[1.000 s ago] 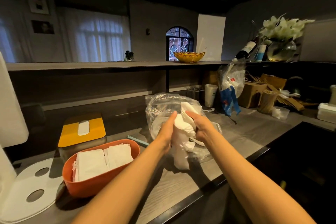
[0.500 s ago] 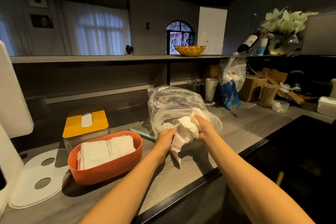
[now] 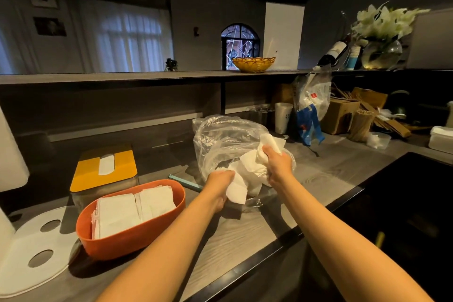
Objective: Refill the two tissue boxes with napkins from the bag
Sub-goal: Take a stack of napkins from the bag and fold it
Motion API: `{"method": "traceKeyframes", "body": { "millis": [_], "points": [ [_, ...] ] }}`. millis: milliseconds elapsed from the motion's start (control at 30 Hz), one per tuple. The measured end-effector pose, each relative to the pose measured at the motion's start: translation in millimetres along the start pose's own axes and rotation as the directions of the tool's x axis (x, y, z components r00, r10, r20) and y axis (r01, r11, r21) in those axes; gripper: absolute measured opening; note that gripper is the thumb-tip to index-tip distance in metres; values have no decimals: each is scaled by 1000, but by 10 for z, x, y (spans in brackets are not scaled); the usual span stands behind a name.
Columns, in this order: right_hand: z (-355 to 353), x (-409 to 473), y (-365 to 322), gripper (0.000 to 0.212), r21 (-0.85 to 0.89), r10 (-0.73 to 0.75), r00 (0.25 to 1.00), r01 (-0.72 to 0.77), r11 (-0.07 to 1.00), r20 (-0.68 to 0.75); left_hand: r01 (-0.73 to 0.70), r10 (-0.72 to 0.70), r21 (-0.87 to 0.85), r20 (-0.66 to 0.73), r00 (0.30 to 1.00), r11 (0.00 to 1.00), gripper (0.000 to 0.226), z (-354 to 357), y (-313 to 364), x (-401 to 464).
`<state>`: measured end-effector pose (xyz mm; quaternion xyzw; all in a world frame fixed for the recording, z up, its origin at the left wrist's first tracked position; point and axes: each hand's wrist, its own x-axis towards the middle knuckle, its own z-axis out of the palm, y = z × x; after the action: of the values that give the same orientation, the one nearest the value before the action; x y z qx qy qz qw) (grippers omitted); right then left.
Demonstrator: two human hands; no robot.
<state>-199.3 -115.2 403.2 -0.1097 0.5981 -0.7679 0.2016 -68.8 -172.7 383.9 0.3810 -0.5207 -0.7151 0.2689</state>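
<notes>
Napkins (image 3: 252,167) bunch at the bag (image 3: 220,140) mouth on the counter, both my left hand (image 3: 219,182) and right hand (image 3: 277,160) clutching them, so tugging may crumple them or drag the bag.

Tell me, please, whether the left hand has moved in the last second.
Yes: the left hand has dropped toward the counter, now level with the teal strip.

Crumpled napkins (image 3: 255,167) in clear bag (image 3: 220,140), orange box (image 3: 127,240) seemingly full
</notes>
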Motion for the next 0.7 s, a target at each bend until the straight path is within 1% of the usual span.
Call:
{"method": "traceKeyframes", "body": {
  "millis": [33,67,100,133,200,267,333,400,500,533,600,700],
  "points": [
    [7,-17,9,26,-11,-9,1000,9,1000,14,56,-52,-123,35,998,991,10,33,33,-19],
    [14,-27,21,27,-24,-26,999,27,999,34,131,-110,-237,101,989,963,13,65,79,-69],
    [19,-34,35,29,-38,-48,997,51,998,66,206,-156,-319,176,972,925,22,91,111,-94],
    [23,-46,50,28,-60,-64,992,71,996,108,270,-186,-368,247,951,890,33,105,130,-125],
    [28,-75,68,22,-125,-55,981,79,989,184,347,-228,-394,318,920,851,51,96,133,-107],
    [11,-84,76,17,-198,-26,974,72,978,226,370,-240,-404,337,910,836,54,70,112,-96],
    [-4,-80,78,16,-233,10,964,54,971,266,371,-249,-397,325,912,840,47,52,93,-92],
    [-15,-64,84,14,-228,69,958,-4,974,279,379,-267,-365,322,909,850,44,28,79,-96],
    [-32,-52,48,17,-151,117,963,-82,985,241,346,-274,-309,254,928,886,32,28,20,-71],
    [-41,-42,15,19,-106,96,972,-74,992,214,322,-268,-307,205,941,896,29,37,13,-73],
    [-65,-13,-68,26,-73,35,984,-23,997,173,270,-247,-319,112,963,909,34,58,10,-59],
    [-93,0,-203,27,-49,-23,983,32,998,184,216,-223,-381,26,975,899,37,50,-15,11]
  ]
}}
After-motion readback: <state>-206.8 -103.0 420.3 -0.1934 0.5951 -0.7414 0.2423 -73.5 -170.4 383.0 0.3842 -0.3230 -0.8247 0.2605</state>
